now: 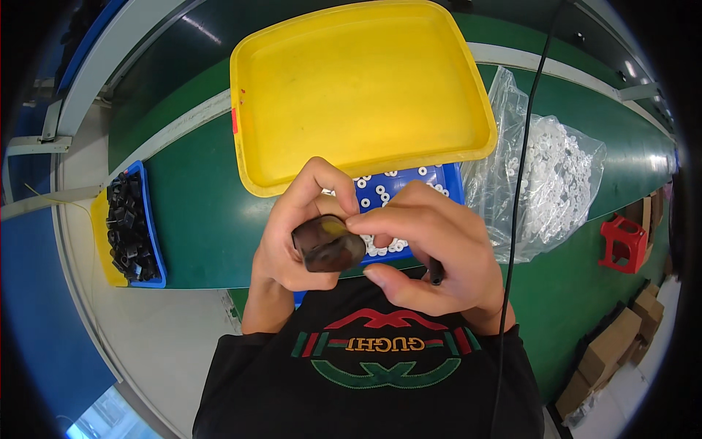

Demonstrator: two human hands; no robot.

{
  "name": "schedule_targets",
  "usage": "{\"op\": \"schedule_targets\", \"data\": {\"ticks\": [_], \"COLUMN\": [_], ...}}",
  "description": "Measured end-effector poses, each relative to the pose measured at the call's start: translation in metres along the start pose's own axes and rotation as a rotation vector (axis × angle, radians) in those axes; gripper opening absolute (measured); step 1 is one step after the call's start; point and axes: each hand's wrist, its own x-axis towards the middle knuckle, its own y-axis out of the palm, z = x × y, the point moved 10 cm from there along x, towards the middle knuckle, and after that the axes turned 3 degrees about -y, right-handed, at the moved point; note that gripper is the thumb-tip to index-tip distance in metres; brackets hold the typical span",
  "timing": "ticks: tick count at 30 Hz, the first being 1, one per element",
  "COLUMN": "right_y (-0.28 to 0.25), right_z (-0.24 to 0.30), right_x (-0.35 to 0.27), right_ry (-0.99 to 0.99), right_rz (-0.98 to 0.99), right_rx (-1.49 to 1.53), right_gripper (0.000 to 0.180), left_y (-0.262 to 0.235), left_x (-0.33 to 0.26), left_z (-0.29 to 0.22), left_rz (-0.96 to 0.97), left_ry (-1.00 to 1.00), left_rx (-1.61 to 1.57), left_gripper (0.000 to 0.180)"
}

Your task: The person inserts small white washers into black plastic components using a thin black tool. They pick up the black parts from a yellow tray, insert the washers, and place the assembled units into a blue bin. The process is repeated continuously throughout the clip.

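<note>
My left hand (292, 234) grips a small dark rounded part (329, 245) close to my chest. My right hand (431, 249) meets it from the right, its forefinger and thumb pinching at the part's upper edge, where something small and yellowish shows. Whether the right fingers hold a separate piece is hidden. Just behind the hands sits a blue bin (446, 179) with several small white rings (380, 192). A big empty yellow tray (252, 139) rests beyond it on the green belt.
A blue bin of black parts (131, 223) stands at the left on a yellow tray. A clear bag of white rings (559, 183) lies to the right. A black cable (521, 175) hangs down. A red stool (624, 243) and cardboard boxes (614, 347) sit on the floor.
</note>
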Motion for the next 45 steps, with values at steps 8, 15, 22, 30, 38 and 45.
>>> {"op": "schedule_targets", "data": {"ticks": [8, 15, 22, 30, 38, 45], "right_y": [0.006, -0.015, -0.010, -0.006, -0.001, 0.001], "right_z": [-0.005, 0.016, -0.029, -0.034, -0.068, -0.062], "right_x": [-0.002, -0.011, -0.027, -0.027, -0.051, -0.050], "right_ry": [-0.010, -0.115, -0.013, 0.079, 0.291, 0.219], "right_rz": [-0.041, -0.118, -0.088, -0.053, 0.387, 0.396], "right_rx": [0.031, -0.155, -0.238, -0.244, -1.044, -1.135], "right_gripper": [0.044, 0.044, 0.048, 0.049, 0.029, 0.012], "left_y": [0.012, -0.001, -0.027, -0.025, -0.058, -0.009], "left_x": [-0.001, 0.004, -0.009, -0.012, -0.030, -0.021], "left_z": [0.008, 0.021, 0.034, 0.040, 0.042, 0.051], "left_rz": [0.092, 0.101, 0.058, 0.018, -0.243, -0.133], "left_ry": [0.077, -0.020, -0.008, -0.055, -0.121, -0.145], "left_rx": [-0.091, 0.027, 0.109, 0.223, 0.376, 0.923], "left_gripper": [0.057, 0.082, 0.068, 0.051, 0.031, 0.023]}}
